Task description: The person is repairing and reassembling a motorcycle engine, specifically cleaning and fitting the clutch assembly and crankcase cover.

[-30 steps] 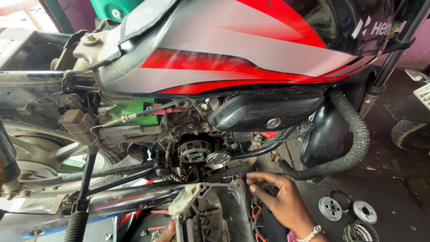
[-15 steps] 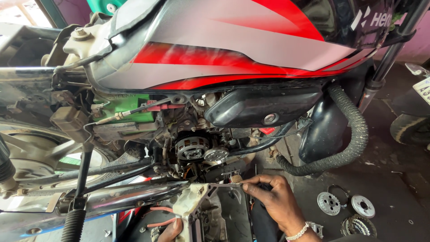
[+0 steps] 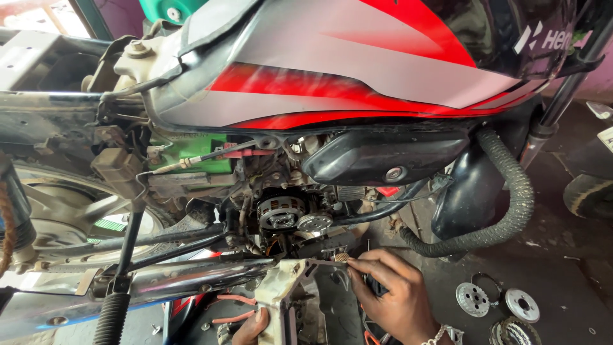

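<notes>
My right hand (image 3: pixel 393 294) is low in front of me, back facing up. My fingers (image 3: pixel 367 265) bend and pinch together at the tips. My left hand (image 3: pixel 250 327) is lower down, and I only see a few curled fingers.

Daylight, fairly bright and even. Strongest source upper left of frame, blown out to near white there. Soft sheen on the fuel tank (image 3: pixel 357 76) across the top; sharper glare streaks on the chrome exhaust pipe (image 3: pixel 191 281) at lower left. Deep shadow under the tank, so the engine area at centre reads dark and low contrast. Focus good at centre; right hand (image 3: pixel 396 294) at bottom slightly soft. Left edge smeared, mild wide-angle bending at the borders.
</notes>
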